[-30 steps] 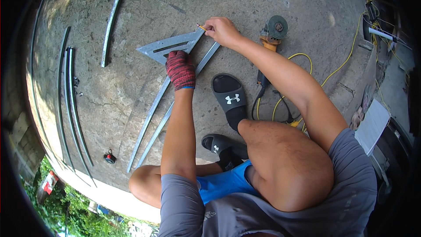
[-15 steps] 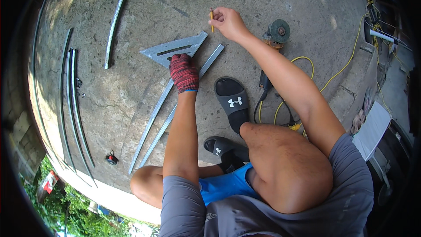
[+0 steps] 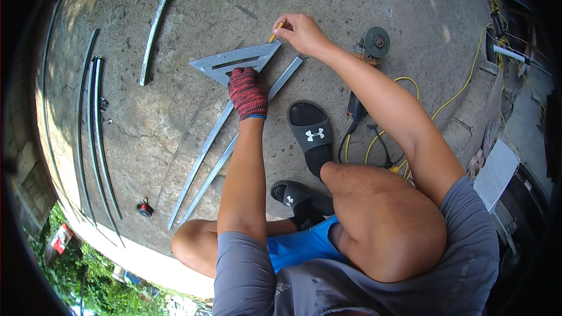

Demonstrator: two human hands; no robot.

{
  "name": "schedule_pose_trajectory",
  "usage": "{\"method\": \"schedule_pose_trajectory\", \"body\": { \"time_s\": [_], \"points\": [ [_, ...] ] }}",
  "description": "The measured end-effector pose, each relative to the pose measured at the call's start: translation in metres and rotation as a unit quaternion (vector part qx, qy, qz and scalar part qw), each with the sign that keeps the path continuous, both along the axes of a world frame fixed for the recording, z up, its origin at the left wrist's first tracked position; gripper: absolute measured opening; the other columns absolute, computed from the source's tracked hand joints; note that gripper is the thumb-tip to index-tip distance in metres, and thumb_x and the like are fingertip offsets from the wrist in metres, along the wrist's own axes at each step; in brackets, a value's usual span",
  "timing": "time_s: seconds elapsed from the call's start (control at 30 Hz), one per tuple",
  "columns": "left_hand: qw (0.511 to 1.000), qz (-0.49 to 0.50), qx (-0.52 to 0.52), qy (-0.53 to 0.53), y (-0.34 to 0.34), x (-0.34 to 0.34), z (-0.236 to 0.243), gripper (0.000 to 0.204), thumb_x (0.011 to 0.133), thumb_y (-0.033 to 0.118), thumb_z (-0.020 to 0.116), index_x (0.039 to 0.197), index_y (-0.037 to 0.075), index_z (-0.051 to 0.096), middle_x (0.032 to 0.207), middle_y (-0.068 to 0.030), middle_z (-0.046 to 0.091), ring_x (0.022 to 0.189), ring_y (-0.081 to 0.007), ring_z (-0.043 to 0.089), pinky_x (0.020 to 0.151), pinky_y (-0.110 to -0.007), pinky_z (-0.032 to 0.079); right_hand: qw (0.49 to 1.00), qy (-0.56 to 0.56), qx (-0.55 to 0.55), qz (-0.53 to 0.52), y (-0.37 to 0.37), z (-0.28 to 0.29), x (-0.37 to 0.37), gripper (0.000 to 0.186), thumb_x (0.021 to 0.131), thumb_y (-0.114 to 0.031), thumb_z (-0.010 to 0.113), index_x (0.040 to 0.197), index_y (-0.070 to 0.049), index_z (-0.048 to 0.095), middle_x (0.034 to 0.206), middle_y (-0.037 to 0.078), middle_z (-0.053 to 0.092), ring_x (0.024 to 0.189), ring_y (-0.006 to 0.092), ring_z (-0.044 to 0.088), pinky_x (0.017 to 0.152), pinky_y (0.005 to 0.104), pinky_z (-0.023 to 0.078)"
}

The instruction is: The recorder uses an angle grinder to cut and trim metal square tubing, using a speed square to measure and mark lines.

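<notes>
My left hand (image 3: 248,93), in a red and black knitted glove, is closed on the lower edge of a grey triangular speed square (image 3: 218,61). The square lies against the far end of a long metal bar (image 3: 202,160), and my hand hides part of where they meet. Bare-skinned, my right hand (image 3: 304,35) pinches a yellow pencil (image 3: 277,31). The pencil slants down with its tip at the square's upper right corner; whether it touches cannot be made out. A second metal bar (image 3: 286,77) runs beside the first, passing beneath my left forearm.
An angle grinder (image 3: 374,44) with a yellow cord (image 3: 436,112) lies on the right. A short metal bar (image 3: 156,38) and several long bars (image 3: 91,123) rest on the concrete at left. A tape measure (image 3: 144,206) sits near my knee. My sandalled foot (image 3: 310,131) is beside the second bar.
My right hand has lowered slightly to the left, tilting the pencil from upright so its tip comes to the square's corner. My left hand still holds the square in place.
</notes>
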State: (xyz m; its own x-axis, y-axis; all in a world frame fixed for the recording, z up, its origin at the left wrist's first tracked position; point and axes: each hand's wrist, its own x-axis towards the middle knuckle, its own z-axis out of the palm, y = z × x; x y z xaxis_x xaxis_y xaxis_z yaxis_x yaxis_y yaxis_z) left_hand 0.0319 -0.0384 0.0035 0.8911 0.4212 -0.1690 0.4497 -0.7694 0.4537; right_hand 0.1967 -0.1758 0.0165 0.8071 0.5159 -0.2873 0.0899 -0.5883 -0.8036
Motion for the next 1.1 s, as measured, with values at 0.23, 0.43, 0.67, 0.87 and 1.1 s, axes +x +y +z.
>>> {"method": "schedule_pose_trajectory", "body": {
  "time_s": [0.23,0.43,0.67,0.87,1.1],
  "points": [
    [1.0,-0.001,0.0,0.008,-0.001,0.001,-0.001,0.007,0.079,0.013,0.068,0.082,0.006,0.067,0.091,-0.019,0.062,0.089,-0.0393,0.062,0.079,-0.048,0.05,0.999,0.015,-0.025,0.017,-0.018,0.0,0.011,0.017,0.089,-0.018,0.068,0.096,-0.003,0.07,0.079,0.008,0.069,0.071,0.0154,0.064,0.068,0.0322,0.051],
    [1.0,-0.006,0.001,0.021,-0.001,0.001,-0.001,0.008,0.08,0.012,0.066,0.085,0.006,0.068,0.094,-0.0183,0.061,0.091,-0.0389,0.062,0.08,-0.048,0.05,1.0,-0.011,-0.025,0.016,-0.021,0.006,0.016,0.017,0.088,-0.019,0.07,0.094,-0.003,0.07,0.078,0.011,0.069,0.073,0.0213,0.066,0.069,0.0348,0.051],
    [1.0,0.0,0.0,0.028,-0.001,0.002,0.001,0.009,0.08,0.013,0.066,0.085,0.006,0.067,0.094,-0.0186,0.061,0.091,-0.0388,0.061,0.079,-0.048,0.05,1.0,0.006,-0.011,0.027,-0.004,0.005,0.007,0.02,0.088,-0.022,0.071,0.095,-0.003,0.07,0.081,0.011,0.07,0.076,0.0201,0.067,0.072,0.0343,0.052],
    [1.0,0.005,-0.002,0.005,-0.001,0.001,0.0,0.009,0.078,0.012,0.068,0.082,0.004,0.066,0.092,-0.0197,0.062,0.09,-0.04,0.061,0.079,-0.048,0.05,0.993,-0.025,-0.091,0.068,-0.03,0.015,0.015,0.021,0.09,-0.022,0.069,0.097,-0.003,0.069,0.08,0.01,0.069,0.072,0.0184,0.064,0.069,0.0344,0.05],
    [1.0,-0.012,0.004,-0.022,0.003,-0.003,-0.003,0.011,0.077,0.013,0.071,0.082,0.005,0.067,0.094,-0.018,0.063,0.093,-0.0387,0.06,0.082,-0.048,0.049,0.998,-0.041,-0.042,-0.024,-0.031,0.019,0.014,0.026,0.092,-0.028,0.065,0.099,-0.002,0.066,0.077,0.012,0.066,0.071,0.025,0.064,0.067,0.0378,0.049]
  ]
}}
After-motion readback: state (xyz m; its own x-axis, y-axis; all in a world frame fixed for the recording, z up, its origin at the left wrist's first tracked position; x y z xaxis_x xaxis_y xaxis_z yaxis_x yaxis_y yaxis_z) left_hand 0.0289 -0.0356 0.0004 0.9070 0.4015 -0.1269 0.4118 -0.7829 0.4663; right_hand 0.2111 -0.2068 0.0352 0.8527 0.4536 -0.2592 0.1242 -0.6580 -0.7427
